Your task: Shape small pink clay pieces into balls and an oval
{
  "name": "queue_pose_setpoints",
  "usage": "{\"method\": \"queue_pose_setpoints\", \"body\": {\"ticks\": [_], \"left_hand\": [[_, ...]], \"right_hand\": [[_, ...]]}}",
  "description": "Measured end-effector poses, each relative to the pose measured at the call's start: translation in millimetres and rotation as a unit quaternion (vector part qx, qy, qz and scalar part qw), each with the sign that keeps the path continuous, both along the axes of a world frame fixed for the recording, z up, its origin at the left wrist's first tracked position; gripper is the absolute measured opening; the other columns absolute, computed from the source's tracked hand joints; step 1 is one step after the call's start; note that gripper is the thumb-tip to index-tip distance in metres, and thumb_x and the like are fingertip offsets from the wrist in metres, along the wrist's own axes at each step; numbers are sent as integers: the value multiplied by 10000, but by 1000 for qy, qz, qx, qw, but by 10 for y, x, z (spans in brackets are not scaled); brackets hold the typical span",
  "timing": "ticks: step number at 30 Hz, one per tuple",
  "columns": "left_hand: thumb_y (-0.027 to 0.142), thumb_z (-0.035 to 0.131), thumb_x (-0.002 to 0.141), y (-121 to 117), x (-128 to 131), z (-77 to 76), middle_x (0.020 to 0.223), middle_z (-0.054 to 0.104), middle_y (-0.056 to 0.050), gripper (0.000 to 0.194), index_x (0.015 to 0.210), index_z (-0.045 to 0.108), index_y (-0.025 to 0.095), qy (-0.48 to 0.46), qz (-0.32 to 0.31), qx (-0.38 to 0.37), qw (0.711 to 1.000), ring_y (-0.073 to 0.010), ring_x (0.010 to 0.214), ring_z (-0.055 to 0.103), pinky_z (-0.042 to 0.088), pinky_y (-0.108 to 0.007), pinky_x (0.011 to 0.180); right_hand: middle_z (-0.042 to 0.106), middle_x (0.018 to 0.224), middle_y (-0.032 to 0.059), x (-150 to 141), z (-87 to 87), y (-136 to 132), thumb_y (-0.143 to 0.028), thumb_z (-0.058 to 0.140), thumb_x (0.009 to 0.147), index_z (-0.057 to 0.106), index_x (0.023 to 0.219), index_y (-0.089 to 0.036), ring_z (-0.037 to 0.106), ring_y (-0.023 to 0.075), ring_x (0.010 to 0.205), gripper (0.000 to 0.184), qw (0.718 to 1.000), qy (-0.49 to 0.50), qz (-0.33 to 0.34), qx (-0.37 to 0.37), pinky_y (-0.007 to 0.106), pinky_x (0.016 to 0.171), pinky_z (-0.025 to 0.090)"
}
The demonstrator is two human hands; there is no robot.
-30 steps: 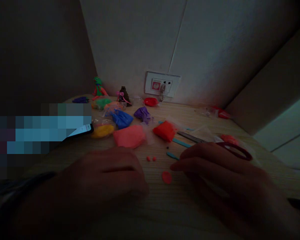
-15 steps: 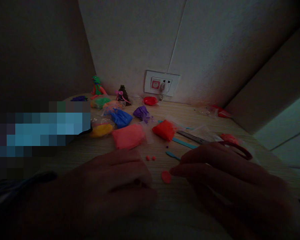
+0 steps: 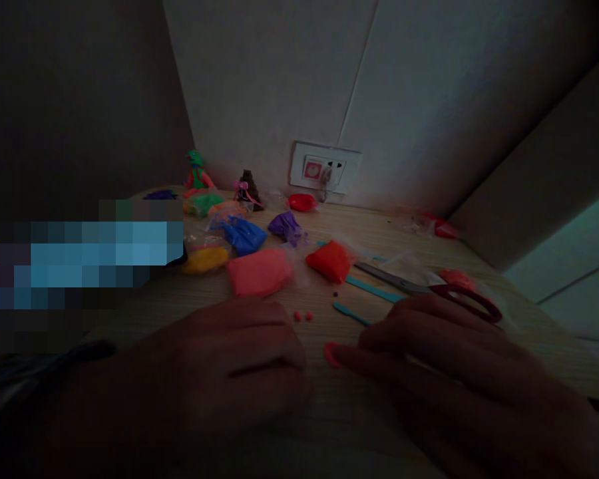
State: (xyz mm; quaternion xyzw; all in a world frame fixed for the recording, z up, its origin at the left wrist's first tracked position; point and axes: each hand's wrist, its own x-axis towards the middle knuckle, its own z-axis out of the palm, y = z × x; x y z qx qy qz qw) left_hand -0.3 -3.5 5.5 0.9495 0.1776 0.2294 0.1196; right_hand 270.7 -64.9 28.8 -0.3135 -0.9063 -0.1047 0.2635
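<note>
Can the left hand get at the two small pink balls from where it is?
Probably yes: the left hand is just beside the two pink balls, nothing visible lies between, and the right hand is off at the flat pink disc. Whether the left fingers hold anything is hidden.

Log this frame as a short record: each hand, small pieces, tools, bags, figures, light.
Left hand: curled low; any contents hidden
Right hand: reaches over pink disc, partly covering it
Small pieces: two pink balls, purple bead beyond
Tools: scissors, teal tools
Bags: pink bag, red bag to its right, blue bag behind
Figures: green figure, brown figure near wall
Light: dim
</note>
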Motion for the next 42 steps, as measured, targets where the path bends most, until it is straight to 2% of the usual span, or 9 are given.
{"method": "queue_pose_setpoints", "body": {"ticks": [4,9,17,24,27,31,36,39,42], "left_hand": [[133,464,1174,10,-19,28,1077,791,21,306,1121,728,278,-5,-47,28,998,-176,997,726,570,-249,872],[49,428,1164,-12,-2,97,1229,767,98,364,1257,670,304,-17,-29,12,999,-123,1195,682,466,-207,1080],[143,382,1204,66,-110,36,1145,779,47,326,1204,660,312,-45,-22,74,996,-158,1057,720,510,-245,1019],[33,455,1132,40,-140,37,1216,747,46,360,1257,672,292,-40,-1,103,994,-153,1165,692,441,-237,1145],[-59,468,1080,-16,-108,105,1183,726,50,392,1211,661,257,-23,9,90,996,-142,1137,682,456,-238,1112],[19,443,1158,-4,-78,124,1202,713,31,323,1208,647,264,-42,27,99,994,-159,1163,665,479,-265,1075],[159,511,1191,123,-60,78,1149,726,54,222,1161,696,278,-72,37,85,993,-124,1009,712,517,-222,917],[237,534,1193,150,-72,54,1132,737,60,197,1141,711,305,-64,52,76,994,-141,961,722,517,-245,859],[272,479,1228,134,-100,41,1106,737,58,241,1135,699,305,-53,57,80,994,-144,941,719,508,-247,846]], "right_hand": [[728,761,27,27,4,-13,-171,404,1213,830,994,-186,693,156,634,480,999,1,31,31,304,648,613],[715,710,3,-68,10,-38,-148,290,1237,766,761,-216,628,128,575,676,999,-11,25,43,290,581,564],[761,876,-9,-70,-26,-55,-146,414,1239,773,1275,-112,681,143,755,362,996,-12,59,-67,331,737,566],[610,729,-56,-99,-89,-94,-219,408,1257,722,911,-206,615,103,677,467,992,59,19,-114,253,786,543],[658,770,-50,-94,-93,-90,-204,418,1255,749,1020,-198,642,115,717,406,993,35,50,-97,275,745,528],[616,699,-49,-88,-93,-22,-110,331,1247,757,876,-167,593,94,601,567,996,35,76,-4,276,706,515],[671,793,-43,-56,-109,16,-195,419,1251,785,1156,-166,636,126,705,379,995,14,91,-40,325,721,544],[630,772,-37,-46,-111,9,-174,307,1262,764,1015,-164,589,119,691,520,996,22,73,-53,321,738,545],[625,780,-55,-47,-119,14,-194,433,1252,758,976,-191,598,109,706,426,996,9,71,-59,311,758,548]]}}
